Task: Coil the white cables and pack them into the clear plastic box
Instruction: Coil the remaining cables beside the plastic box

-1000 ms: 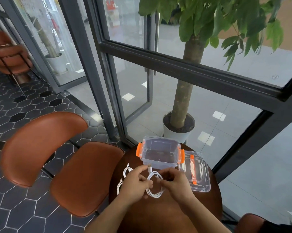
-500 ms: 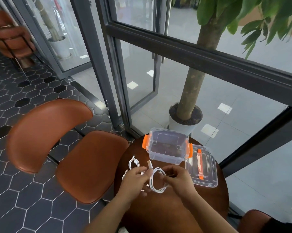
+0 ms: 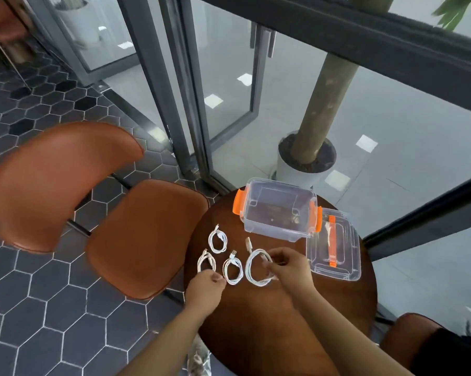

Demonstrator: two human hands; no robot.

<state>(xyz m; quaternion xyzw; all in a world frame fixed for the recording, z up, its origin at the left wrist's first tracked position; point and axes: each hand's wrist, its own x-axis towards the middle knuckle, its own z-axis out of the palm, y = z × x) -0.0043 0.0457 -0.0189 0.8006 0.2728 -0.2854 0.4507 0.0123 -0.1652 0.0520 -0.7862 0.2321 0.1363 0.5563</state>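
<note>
Your right hand (image 3: 286, 268) stretches forward over the table (image 3: 256, 335), fingertips pinching the big coil (image 3: 252, 271) just short of the box (image 3: 277, 210). Your left hand (image 3: 204, 284) sits left of that coil, fingers curled beside a small coil (image 3: 206, 263); whether they grasp it, I cannot tell.

Bright daylight through glass (edges bowed, slightly blurred).

On the round brown worktop (image 3: 256, 321), the right hand (image 3: 288, 270) pinches the largest white cable coil (image 3: 248, 268). Three smaller coils (image 3: 217, 251) lie just left of it. The left hand (image 3: 206, 284), fingers curled, sits at their near edge; whether it holds one is unclear. The open clear box (image 3: 279, 234) stands beyond, its lid (image 3: 345, 253) beside it.
</note>
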